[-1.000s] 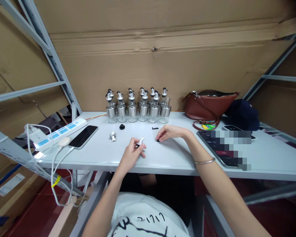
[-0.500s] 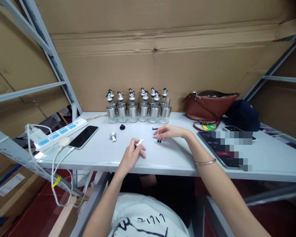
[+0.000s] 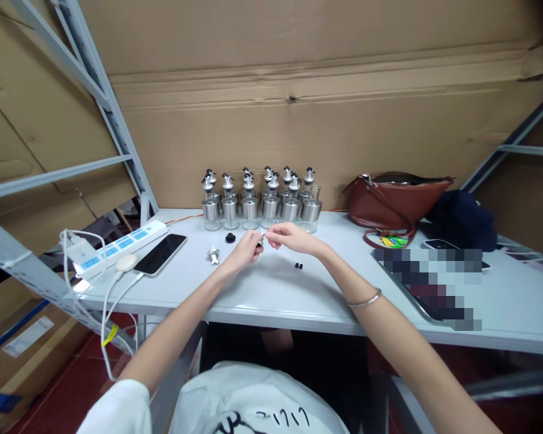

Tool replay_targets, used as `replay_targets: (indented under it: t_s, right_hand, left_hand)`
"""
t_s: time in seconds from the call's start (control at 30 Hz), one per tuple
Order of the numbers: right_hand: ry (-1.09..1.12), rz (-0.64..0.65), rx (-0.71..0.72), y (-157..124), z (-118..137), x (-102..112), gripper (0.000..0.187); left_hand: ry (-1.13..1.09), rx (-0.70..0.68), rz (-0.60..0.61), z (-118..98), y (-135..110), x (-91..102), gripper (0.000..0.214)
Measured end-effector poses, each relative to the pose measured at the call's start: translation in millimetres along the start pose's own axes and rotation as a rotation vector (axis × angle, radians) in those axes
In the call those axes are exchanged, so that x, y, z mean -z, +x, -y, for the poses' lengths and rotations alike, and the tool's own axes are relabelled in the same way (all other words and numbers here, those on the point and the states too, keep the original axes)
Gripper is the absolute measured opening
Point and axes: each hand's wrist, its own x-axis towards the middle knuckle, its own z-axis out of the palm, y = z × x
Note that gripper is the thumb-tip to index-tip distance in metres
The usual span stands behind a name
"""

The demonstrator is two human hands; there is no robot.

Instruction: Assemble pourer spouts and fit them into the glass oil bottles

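My left hand (image 3: pixel 245 251) is closed around a small silver-white pourer spout, now mostly hidden by the fingers, with a dark bit showing at the fingertips. Against it, my right hand (image 3: pixel 293 237) pinches thumb and finger together; whatever lies between them is too small to make out. Left of my hands lies another silver pourer spout (image 3: pixel 213 255), and behind it a black stopper (image 3: pixel 230 238). Two tiny black pieces (image 3: pixel 298 266) rest on the table below my right hand. Beyond stand several glass-and-steel bottles (image 3: pixel 270 209), most topped with pourers.
On the left are a power strip (image 3: pixel 117 248), a phone (image 3: pixel 161 254) and white cables (image 3: pixel 103 313). A brown bag (image 3: pixel 391 202), a dark cap (image 3: pixel 461 220) and a tablet-like device (image 3: pixel 407 283), partly blurred, are on the right. Cardboard (image 3: pixel 298 132) backs the table (image 3: pixel 262 298).
My right hand has moved left from near the tiny black pieces to meet my left hand. A thin black piece seen beside it earlier no longer shows on the table. The view shifted slightly.
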Motion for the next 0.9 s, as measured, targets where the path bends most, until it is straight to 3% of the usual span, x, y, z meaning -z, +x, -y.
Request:
replay_targets:
  t_s: [0.33,0.6,0.9]
  right_hand:
    - [0.231,0.057,-0.095,-8.8,-18.5,-9.0,0.028]
    - [0.431,0.133,-0.097,-11.5,-26.9,-9.0,0.028]
    - [0.329,0.086,-0.024,-11.7,-27.5,-17.0,0.026]
  left_hand:
    - [0.481,-0.303,0.01,13.4,7.9,0.1,0.027]
    - [0.735,-0.593,-0.054,18.2,34.3,14.8,0.026]
    - [0.92,-0.797,0.012,31.6,51.2,34.1,0.026]
